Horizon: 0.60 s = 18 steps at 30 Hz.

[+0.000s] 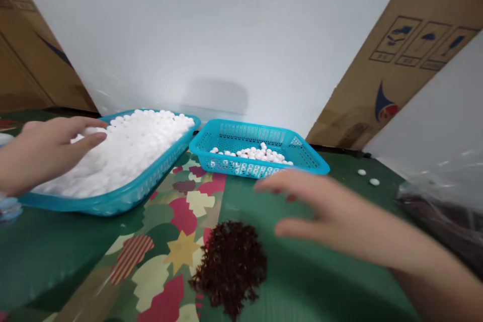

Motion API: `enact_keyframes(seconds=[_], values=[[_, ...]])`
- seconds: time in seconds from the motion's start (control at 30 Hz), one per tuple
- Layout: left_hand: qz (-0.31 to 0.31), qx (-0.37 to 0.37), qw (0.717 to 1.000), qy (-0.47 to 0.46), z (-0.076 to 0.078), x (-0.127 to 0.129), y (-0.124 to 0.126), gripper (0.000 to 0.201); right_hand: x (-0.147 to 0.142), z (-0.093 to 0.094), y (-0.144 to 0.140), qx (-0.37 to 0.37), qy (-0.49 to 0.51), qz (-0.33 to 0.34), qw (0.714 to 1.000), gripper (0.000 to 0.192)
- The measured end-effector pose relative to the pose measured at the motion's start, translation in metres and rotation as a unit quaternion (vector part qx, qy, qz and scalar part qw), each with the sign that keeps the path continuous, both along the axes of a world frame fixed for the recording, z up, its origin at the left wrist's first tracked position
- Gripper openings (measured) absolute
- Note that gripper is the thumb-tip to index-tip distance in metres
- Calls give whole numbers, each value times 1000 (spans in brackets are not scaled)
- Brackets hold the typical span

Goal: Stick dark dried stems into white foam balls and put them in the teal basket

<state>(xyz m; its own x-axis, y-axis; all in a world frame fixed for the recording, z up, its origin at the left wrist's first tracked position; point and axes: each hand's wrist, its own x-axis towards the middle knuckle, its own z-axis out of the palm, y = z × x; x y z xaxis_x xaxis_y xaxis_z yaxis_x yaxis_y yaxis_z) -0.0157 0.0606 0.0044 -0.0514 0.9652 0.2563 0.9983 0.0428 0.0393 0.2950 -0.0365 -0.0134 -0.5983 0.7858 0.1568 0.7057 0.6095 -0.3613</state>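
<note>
My left hand (45,148) reaches over the left blue basket (113,201), fingers spread on the heap of white balls (128,148) that fills it. My right hand (320,206) hovers flat over the green table with fingers apart and nothing in it, just right of a dark red-brown pile of shredded material (230,266). Behind that hand stands a smaller blue basket (302,156) with a thin layer of white balls (252,153).
Two loose white balls (368,177) lie on the green tabletop (302,287) at the right. A clear plastic bag (441,206) sits at the right edge. Cardboard boxes lean at the back left (30,60) and back right (407,45) against a white wall.
</note>
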Motion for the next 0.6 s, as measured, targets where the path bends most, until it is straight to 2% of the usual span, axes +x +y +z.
enact_keyframes(seconds=[0.1, 0.17, 0.23, 0.33, 0.43, 0.6], values=[[9, -30, 999, -11, 1, 8, -5, 51, -29, -10, 7, -48, -144, 119, 981, 27], [-3, -72, 997, -10, 0, 15, -8, 42, -46, -17, 13, -31, -198, 167, 965, 19], [-17, -107, 994, -4, -1, 20, -9, 34, -57, -20, 18, -2, -229, 180, 957, 10], [-17, -129, 991, 10, 0, 24, -11, 24, -63, -19, 23, -3, -267, 199, 943, 6], [14, -141, 990, 25, 0, 24, -11, 26, -64, -19, 24, -8, -287, 218, 933, 8], [39, -134, 990, 38, -2, 19, -12, 33, -66, -30, 23, 35, -290, 255, 922, 17]])
